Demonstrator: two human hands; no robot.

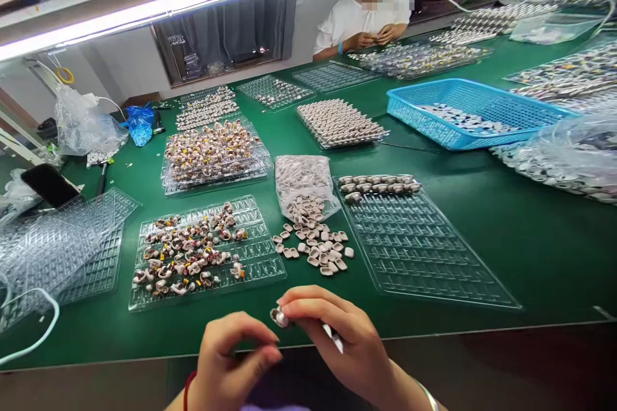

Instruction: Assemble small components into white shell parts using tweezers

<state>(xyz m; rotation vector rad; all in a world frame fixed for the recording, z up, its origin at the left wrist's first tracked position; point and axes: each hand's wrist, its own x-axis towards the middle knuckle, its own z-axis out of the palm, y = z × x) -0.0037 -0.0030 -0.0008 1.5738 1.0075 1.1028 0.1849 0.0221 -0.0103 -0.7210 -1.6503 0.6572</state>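
Near the table's front edge, my right hand (340,334) pinches a small beige earbud piece (279,316) between thumb and fingertips. My left hand (236,356) is just to its left, thumb and index finger apart, with nothing visible between them. Beyond my hands lies a loose heap of beige shell caps (322,247), spilling from a clear plastic bag (303,173). On the left, a clear tray (270,266) carries many beige earbud pieces with red and yellow bits. To the right, another clear tray (424,257) has filled rows of closed pieces (380,185) at its far end.
Stacked trays of parts (212,154) stand behind the left tray. A full tray (337,122) and a blue basket (463,138) lie farther back. Nested empty trays (62,250) and a phone (48,185) are at left. A co-worker (366,13) sits across the table.
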